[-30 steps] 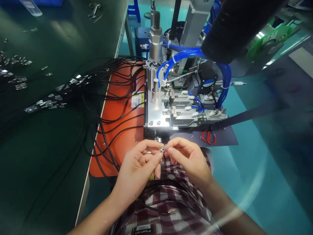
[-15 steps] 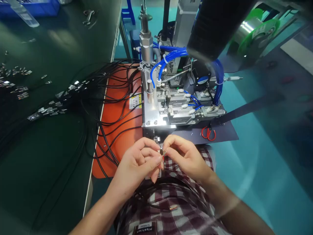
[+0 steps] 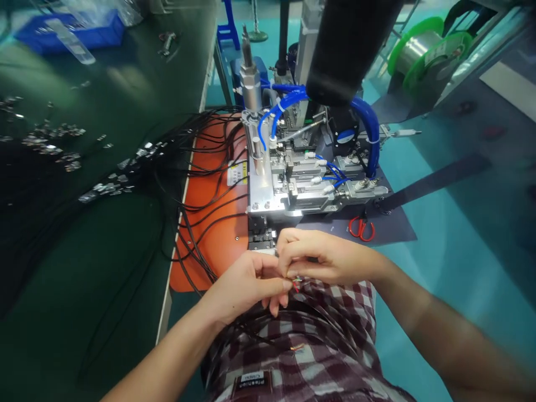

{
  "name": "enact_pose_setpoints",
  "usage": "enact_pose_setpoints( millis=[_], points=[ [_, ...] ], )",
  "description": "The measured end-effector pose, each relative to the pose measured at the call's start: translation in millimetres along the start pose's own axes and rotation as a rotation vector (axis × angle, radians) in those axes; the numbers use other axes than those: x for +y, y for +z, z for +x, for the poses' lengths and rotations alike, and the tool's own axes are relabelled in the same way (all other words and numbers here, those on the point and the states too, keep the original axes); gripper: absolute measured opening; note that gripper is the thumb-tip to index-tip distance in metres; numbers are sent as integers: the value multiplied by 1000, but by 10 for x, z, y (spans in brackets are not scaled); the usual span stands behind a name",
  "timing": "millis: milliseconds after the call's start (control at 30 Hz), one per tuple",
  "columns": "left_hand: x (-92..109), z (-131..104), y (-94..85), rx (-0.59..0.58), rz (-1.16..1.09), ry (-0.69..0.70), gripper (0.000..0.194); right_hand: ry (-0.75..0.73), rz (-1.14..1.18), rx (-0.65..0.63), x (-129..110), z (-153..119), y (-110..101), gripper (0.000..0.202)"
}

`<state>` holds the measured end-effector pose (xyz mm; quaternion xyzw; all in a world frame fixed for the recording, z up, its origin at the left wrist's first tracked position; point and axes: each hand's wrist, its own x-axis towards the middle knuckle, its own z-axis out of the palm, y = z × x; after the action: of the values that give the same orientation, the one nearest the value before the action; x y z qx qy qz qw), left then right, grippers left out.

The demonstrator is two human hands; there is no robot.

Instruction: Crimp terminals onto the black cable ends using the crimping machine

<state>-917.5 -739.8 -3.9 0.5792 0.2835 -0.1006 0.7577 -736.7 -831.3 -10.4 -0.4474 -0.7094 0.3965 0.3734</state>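
Far left of frame: loose small silver metal connectors [image 3: 54, 142] scattered on the dark green tabletop [image 3: 125, 262]. Right of them, a bundle of black round cables with silver metal ends [image 3: 111, 186]; judged finished at those ends.

Left of centre: orange flat panel [image 3: 209, 234] with more black cables across it.

Lower centre: left hand [image 3: 249, 287], grip pinched on thin red and green wires [image 3: 296, 285]. The wires show just past the thumb tip. Below, on the checked cloth, a black cable's bare coloured wire end [image 3: 298, 348]; no connector on it, so judged left to do.

Right hand [image 3: 326, 259], right of the left: grip closed at the same wires, apparently pinching them; exact contact hidden. Cannot tell whether a connector sits between the fingers. Judged mid-step: wires being arranged, joining not yet done.

Right of centre: red-handled scissors [image 3: 362, 229], lying unused.
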Motion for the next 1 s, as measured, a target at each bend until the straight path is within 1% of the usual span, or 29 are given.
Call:
enact_pose_setpoints(
  millis=[33,67,100,133,167,200,233,267,300,367,433,467,500,533,567,600,633,667,700,733,767,800,833,867,900,933,967,1000],
  points=[
    [-14,-11,27,63,-16,43,9,27,9,63,-4,-39,26,16],
    [-27,-30,55,135,-35,102,9,78,26,174,-5,-87,68,16],
    [-38,-55,82,216,-41,185,9,154,54,326,-2,-141,127,14],
    [-46,-83,110,302,-20,286,9,222,105,436,4,-194,201,11],
    [-50,-112,138,389,30,385,8,266,162,487,12,-240,287,8],
    [-50,-141,169,463,102,468,9,306,217,496,19,-273,382,9],
    [-46,-169,200,518,180,528,10,326,248,498,20,-289,483,23],
    [-38,-197,231,551,253,562,11,329,259,493,14,-286,583,35],
    [-29,-229,260,562,318,579,11,306,247,504,2,-264,677,37],
    [-18,-316,291,514,414,599,15,230,232,566,-35,-178,829,22],
    [-54,-452,249,483,484,615,23,190,264,643,-68,-71,910,6],
    [-106,-541,187,512,525,618,28,199,292,677,-78,-23,924,5],
    [-186,-643,93,589,586,604,31,221,324,700,-80,16,924,6],
    [-295,-756,-34,729,698,594,28,245,352,717,-77,45,914,8],
    [-430,-880,-195,922,838,543,26,267,377,731,-67,65,899,10],
    [-583,-1013,-385,1106,1003,463,30,288,399,735,-52,78,883,12],
    [-744,-1153,-599,1251,1168,353,38,300,421,736,-35,86,868,13],
    [-898,-1295,-829,1309,1286,212,44,305,446,735,-16,91,856,14],
    [-1032,-1433,-1067,1316,1361,123,43,302,476,738,1,95,848,15],
    [-1134,-1559,-1300,1312,1411,140,36,294,507,740,15,100,843,15],
    [-1192,-1663,-1513,1213,1436,197,30,277,536,738,26,105,838,15],
    [-1201,-1735,-1691,1148,1460,265,27,254,558,729,33,112,834,15],
    [-1160,-1766,-1814,1152,1479,320,26,230,565,717,35,118,830,14],
    [-1072,-1751,-1866,1165,1488,369,25,216,562,698,34,124,826,13],
    [-945,-1690,-1836,1160,1473,423,22,206,553,678,29,129,822,13],
    [-793,-1584,-1722,1140,1433,490,18,200,537,658,22,134,819,13],
    [-628,-1441,-1532,1154,1365,596,16,195,521,638,15,139,818,13],
    [-464,-1268,-1285,1105,1258,639,20,185,504,616,9,144,819,13]
  ],
)
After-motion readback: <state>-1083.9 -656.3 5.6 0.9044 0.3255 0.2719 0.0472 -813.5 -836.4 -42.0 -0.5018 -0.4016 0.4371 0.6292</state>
